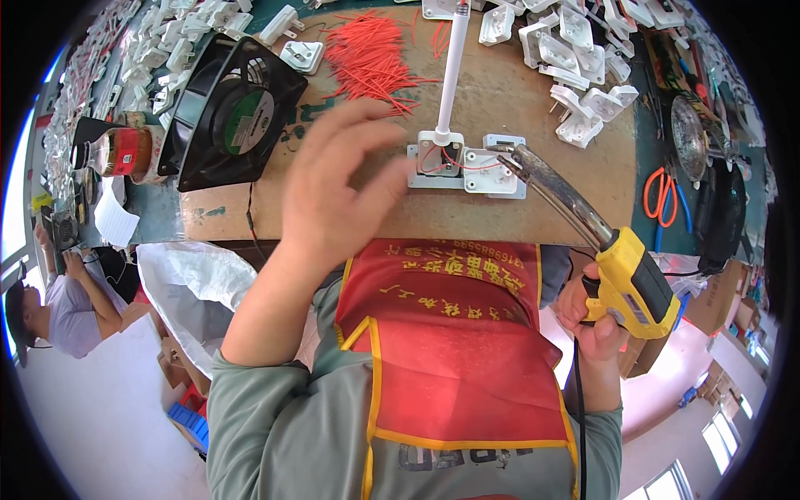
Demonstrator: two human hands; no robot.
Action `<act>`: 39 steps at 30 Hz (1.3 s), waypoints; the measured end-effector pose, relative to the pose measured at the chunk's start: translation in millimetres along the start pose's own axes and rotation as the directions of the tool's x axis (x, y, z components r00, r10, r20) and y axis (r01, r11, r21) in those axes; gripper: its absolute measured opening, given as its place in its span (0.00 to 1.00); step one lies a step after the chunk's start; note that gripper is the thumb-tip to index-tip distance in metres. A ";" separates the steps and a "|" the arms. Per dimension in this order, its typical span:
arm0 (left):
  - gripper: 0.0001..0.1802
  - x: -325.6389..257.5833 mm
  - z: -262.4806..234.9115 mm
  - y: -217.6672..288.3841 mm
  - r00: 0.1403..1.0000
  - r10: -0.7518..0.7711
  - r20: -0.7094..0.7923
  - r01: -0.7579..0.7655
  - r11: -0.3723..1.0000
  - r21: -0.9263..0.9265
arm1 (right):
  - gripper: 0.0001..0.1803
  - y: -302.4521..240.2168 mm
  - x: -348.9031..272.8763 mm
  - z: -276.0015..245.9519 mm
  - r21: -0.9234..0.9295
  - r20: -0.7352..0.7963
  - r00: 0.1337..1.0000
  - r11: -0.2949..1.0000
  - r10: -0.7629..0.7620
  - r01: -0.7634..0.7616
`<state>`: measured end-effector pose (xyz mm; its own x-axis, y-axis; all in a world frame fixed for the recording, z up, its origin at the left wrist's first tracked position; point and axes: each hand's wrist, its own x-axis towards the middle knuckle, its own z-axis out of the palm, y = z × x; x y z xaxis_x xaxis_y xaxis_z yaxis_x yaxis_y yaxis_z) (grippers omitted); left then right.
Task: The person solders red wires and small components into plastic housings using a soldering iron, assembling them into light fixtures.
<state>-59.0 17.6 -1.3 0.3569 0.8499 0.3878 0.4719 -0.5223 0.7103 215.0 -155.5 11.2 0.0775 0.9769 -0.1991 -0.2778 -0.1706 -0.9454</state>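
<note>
My right hand [593, 315] grips the yellow handle of a soldering gun [627, 279]. Its long metal barrel reaches up and left, with the tip at the white plug housing [467, 167] on the brown board [500, 92]. Thin red wires show inside that housing, and a white cord [451, 71] rises from it. My left hand [337, 187] hovers open above the board just left of the housing, fingers spread, holding nothing.
A heap of short red wires [367, 58] lies at the back. A black fan [233, 112] stands at left beside a glass jar [125, 152]. White plug parts [583, 50] pile at right, near orange-handled scissors [661, 196]. Another person [58, 312] sits far left.
</note>
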 end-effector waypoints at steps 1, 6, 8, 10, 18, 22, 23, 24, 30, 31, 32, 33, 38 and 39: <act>0.10 3.0 -2.3 -1.3 0.997 -0.050 -0.058 0.054 0.996 0.066 | 0.42 0.7 -0.1 -1.1 0.009 0.002 1.000 1.000 -0.004 0.004; 0.12 27.4 -1.8 -20.9 0.979 0.195 -0.053 -0.162 0.915 0.369 | 0.41 2.8 0.7 -0.1 0.018 0.009 1.000 1.000 -0.021 0.021; 0.10 37.6 0.2 -21.5 0.961 0.262 0.090 -0.274 0.847 0.455 | 0.41 1.7 -0.4 0.2 0.021 0.012 1.000 1.000 -0.023 0.023; 0.09 44.0 -2.9 -22.4 0.954 0.256 0.156 -0.300 0.820 0.488 | 0.45 -1.4 -2.9 -0.3 0.143 -0.025 0.997 0.987 0.073 -0.069; 0.07 34.6 -8.3 -16.3 0.944 0.260 0.204 -0.329 0.796 0.508 | 0.42 1.2 -4.0 -2.4 0.019 -0.035 0.999 1.000 -0.001 0.002; 0.08 21.6 -10.2 -11.0 0.953 0.285 0.098 -0.296 0.825 0.482 | 0.42 1.6 -3.1 -2.5 0.012 -0.037 0.999 1.000 0.016 -0.015; 0.08 18.0 -10.9 -9.2 0.962 0.258 0.091 -0.270 0.845 0.461 | 0.42 1.6 -3.0 -2.4 0.012 -0.038 0.999 1.000 0.018 -0.018; 0.08 13.8 -10.6 -7.9 0.962 0.256 0.092 -0.269 0.847 0.459 | 0.42 1.8 -2.9 -2.5 0.017 -0.023 0.999 1.000 0.026 -0.026; 0.09 -11.8 -3.8 11.6 0.998 0.052 -0.043 -0.046 0.991 0.122 | 0.44 7.4 -6.7 -1.9 -0.022 -0.014 1.000 1.000 0.013 -0.013; 0.09 -16.1 0.4 14.0 0.997 0.035 -0.068 -0.031 0.998 0.064 | 0.44 8.1 -7.1 -2.1 -0.019 -0.003 1.000 1.000 0.018 -0.018; 0.09 -19.8 4.8 15.0 0.996 0.016 -0.093 -0.016 1.000 0.004 | 0.44 8.8 -8.0 -1.6 -0.021 -0.003 1.000 1.000 0.021 -0.021; 0.09 -22.4 9.1 15.9 0.996 0.014 -0.093 -0.014 1.000 0.002 | 0.45 9.3 -9.3 -0.8 -0.002 -0.004 0.999 0.999 0.049 -0.049; 0.10 -26.6 29.8 18.3 0.992 0.066 -0.109 -0.061 0.997 0.044 | 0.46 12.7 -10.7 1.0 0.013 0.002 0.994 0.994 0.106 -0.106; 0.10 -25.8 31.8 19.9 0.987 0.060 -0.151 -0.053 0.997 0.050 | 0.46 12.5 -9.5 1.8 0.009 0.003 0.994 0.994 0.113 -0.113</act>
<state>-33.2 -17.0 -15.8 0.2589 0.8181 0.5135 0.4918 -0.5693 0.6589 209.1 -166.7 1.7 0.0424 0.9520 -0.3033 -0.2938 -0.2783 -0.9145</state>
